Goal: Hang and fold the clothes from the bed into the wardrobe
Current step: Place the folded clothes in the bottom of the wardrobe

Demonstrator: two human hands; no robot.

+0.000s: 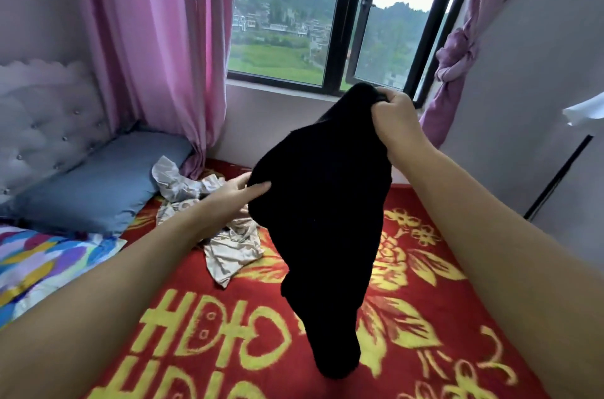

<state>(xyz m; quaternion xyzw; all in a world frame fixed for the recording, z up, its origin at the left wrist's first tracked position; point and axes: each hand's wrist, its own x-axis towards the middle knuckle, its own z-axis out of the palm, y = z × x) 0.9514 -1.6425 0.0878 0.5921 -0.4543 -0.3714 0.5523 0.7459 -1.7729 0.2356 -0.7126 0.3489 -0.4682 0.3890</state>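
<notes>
The right hand (394, 119) is pinching the black garment (322, 218) aloft over the bed (441, 317) while the left hand (233, 194) is gripping its edge; a loosening pinch risks dropping it.

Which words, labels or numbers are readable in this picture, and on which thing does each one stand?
"HDIGH": large yellow letters on the red blanket, seen upside down; the reading is uncertain.
A second row below it is cut off by the frame: not readable.
Yellow cursive marks at the blanket's lower right: not readable.
</notes>
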